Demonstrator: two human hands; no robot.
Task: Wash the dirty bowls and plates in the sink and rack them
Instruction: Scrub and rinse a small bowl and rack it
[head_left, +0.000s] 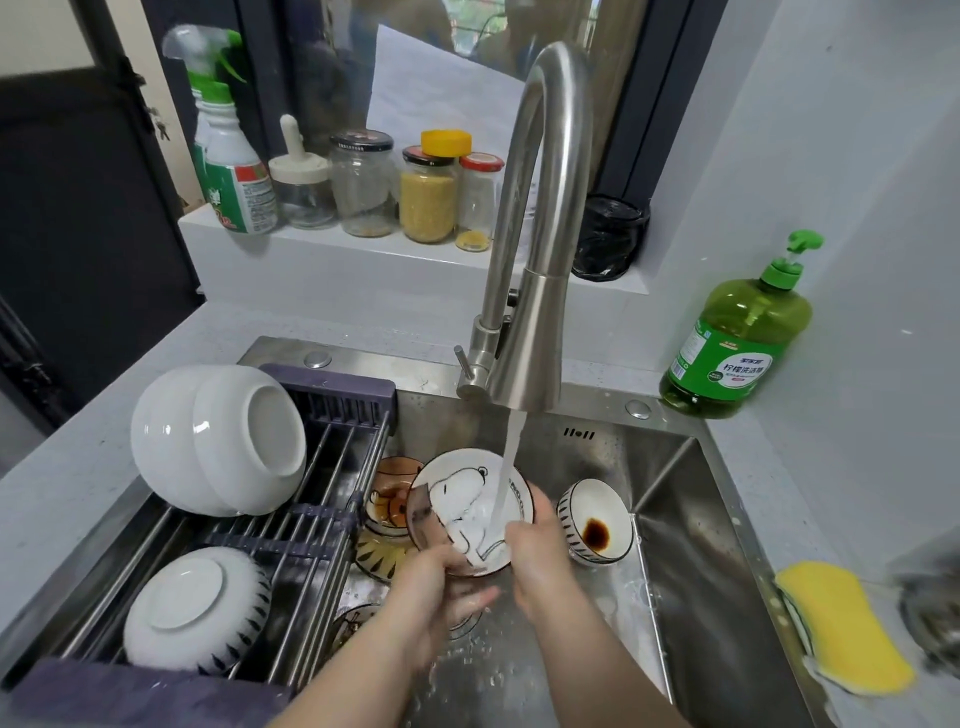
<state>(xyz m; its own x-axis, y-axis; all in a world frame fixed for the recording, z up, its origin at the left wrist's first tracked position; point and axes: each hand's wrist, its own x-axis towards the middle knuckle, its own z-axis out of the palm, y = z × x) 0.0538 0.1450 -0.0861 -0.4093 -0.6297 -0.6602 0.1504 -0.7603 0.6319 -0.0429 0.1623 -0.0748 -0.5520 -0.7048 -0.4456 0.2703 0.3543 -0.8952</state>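
Here it is, the cartoon-dog bowl (465, 499), tilted up towards the camera over the middle of the steel sink (680, 525), right under the tap. The left hand (441, 582) grips its near rim from below, fingers curled round the edge. The right hand (535, 558) clasps the right side of the rim, with the thumb inside the bowl. A stream of water (508, 467) falls from the faucet (540, 249) straight onto the bowl's white inside, just by the right thumb. There's a brownish patch on the bowl's left inner wall, and I cannot tell what it is. Just to the right, on the sink floor, sits a small striped bowl (597, 519) with a dark sauce stain in its bottom. To the left, partly behind the held bowl, lie orange-brown patterned bowls (389, 493), stacked against each other. Over the left of the sink spans the drying rack (337, 395), metal bars in a purple frame. Two plain white bowls (218, 436) are nested on their sides at its far end, and a leaf-patterned white bowl (192, 608) lies upturned at its near end. On the counter at the sink's far right corner stands a green dish-soap bottle (737, 343), and a yellow sponge (841, 618) lies at the near right. Back on the window ledge there's a row of glass jars (426, 197) and a spray bottle (231, 156).
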